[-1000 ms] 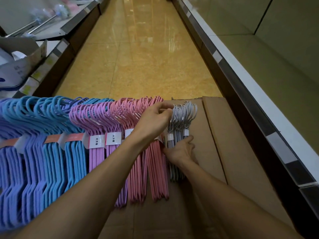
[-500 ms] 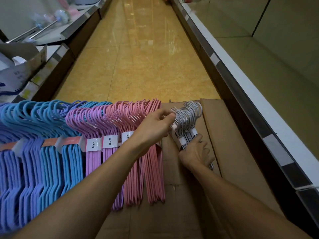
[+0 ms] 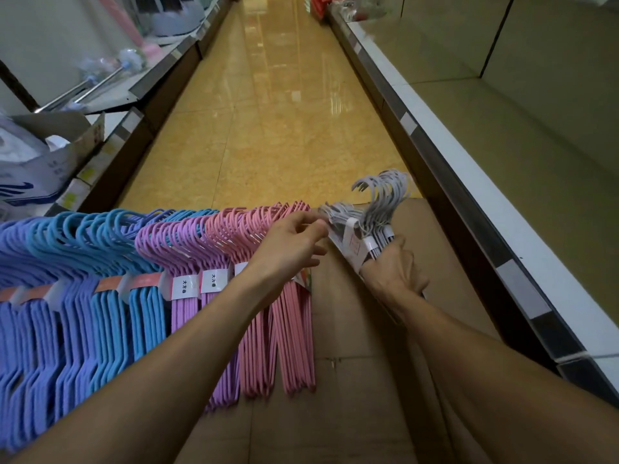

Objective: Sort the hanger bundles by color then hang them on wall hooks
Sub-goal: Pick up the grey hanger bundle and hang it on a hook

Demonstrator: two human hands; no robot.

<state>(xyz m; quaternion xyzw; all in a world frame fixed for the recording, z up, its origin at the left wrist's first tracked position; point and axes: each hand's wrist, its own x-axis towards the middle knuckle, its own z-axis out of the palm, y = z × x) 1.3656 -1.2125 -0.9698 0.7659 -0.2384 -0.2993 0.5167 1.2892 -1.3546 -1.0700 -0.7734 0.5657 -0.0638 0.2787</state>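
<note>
Hanger bundles lie in a row on flattened cardboard (image 3: 351, 329): periwinkle bundles (image 3: 23, 296) at far left, then blue bundles (image 3: 100, 242), purple bundles (image 3: 181, 249) and pink bundles (image 3: 288, 329). My right hand (image 3: 395, 272) grips the grey bundles (image 3: 378, 212) by their necks and holds them tilted up off the cardboard, hooks pointing away. My left hand (image 3: 291, 246) reaches over the pink bundles, and its fingertips pinch the hooks of the nearer grey bundle. White paper bands wrap each bundle.
A store aisle with a glossy yellow floor (image 3: 278, 112) runs ahead. A bare shelf (image 3: 502, 145) with a white edge lines the right. On the left, shelves hold an open cardboard box (image 3: 67, 142), metal rods and pastel goods. No wall hooks are in view.
My right hand has lifted the grey bundles off the cardboard and swung them right and away from the pink ones. My left hand followed, staying on their hooks.
</note>
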